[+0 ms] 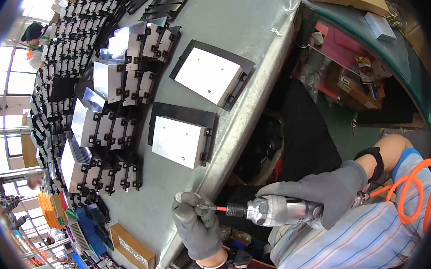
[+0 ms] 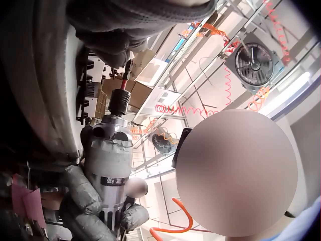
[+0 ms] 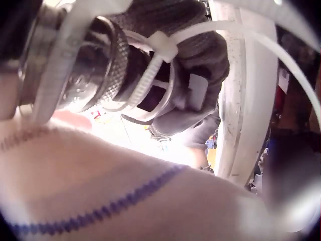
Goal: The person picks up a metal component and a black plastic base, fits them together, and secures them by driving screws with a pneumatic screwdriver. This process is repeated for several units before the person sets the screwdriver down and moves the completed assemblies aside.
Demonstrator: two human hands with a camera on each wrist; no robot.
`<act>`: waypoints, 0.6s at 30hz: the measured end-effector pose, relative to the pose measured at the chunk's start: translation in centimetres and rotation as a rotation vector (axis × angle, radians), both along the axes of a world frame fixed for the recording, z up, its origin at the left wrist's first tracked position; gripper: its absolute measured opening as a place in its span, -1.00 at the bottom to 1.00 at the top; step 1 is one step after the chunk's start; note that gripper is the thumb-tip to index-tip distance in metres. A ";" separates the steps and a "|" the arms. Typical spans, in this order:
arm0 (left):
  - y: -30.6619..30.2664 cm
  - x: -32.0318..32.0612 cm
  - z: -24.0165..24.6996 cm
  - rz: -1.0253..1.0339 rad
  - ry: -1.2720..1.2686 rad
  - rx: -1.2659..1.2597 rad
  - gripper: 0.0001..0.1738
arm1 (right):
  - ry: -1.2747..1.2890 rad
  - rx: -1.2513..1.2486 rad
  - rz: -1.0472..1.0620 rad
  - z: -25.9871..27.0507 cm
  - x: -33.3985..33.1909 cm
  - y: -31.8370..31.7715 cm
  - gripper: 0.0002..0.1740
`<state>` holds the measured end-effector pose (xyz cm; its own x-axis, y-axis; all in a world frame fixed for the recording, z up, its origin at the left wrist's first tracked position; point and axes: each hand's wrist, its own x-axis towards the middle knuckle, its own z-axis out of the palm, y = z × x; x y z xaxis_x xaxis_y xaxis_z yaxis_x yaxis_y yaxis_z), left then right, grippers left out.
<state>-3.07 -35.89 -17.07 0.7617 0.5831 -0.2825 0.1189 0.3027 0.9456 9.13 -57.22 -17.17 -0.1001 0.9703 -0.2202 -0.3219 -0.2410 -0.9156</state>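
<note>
The gloved right hand [image 1: 327, 189] grips a silver air screwdriver [image 1: 279, 210], which lies level in front of the striped shirt, an orange hose at its rear. In the left wrist view, the right hand's fingers [image 2: 83, 191] wrap round the tool body [image 2: 108, 160]. At the tool's front, the gloved left hand [image 1: 196, 227] pinches the bit tip [image 1: 207, 207] between thumb and fingers; whether a screw is there cannot be told. Two white blocks on black plates, one nearer [image 1: 179, 140] and one farther [image 1: 209, 75], lie on the grey table [image 1: 166, 211].
Stacks of finned metal parts with black brackets [image 1: 106, 126] cover the table's far side. A cardboard box [image 1: 132, 249] sits near the table's edge. The orange hose [image 1: 411, 191] loops at the right. Beyond the edge is a shelf with a carton [image 1: 353, 89].
</note>
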 end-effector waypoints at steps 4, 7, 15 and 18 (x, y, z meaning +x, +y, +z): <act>-0.1 0.0 0.2 0.062 0.036 -0.029 -0.38 | -0.035 -0.061 0.024 0.3 0.1 0.4 0.07; -0.3 0.0 0.4 0.038 0.072 0.021 -0.37 | -0.062 -0.044 0.002 0.0 -0.2 0.4 0.06; -0.5 0.6 0.8 0.123 0.135 0.077 -0.39 | -0.089 -0.063 0.018 0.8 0.5 0.3 -0.02; -0.6 0.7 1.0 0.156 0.146 0.077 -0.40 | -0.066 -0.031 0.005 1.0 0.7 0.3 -0.05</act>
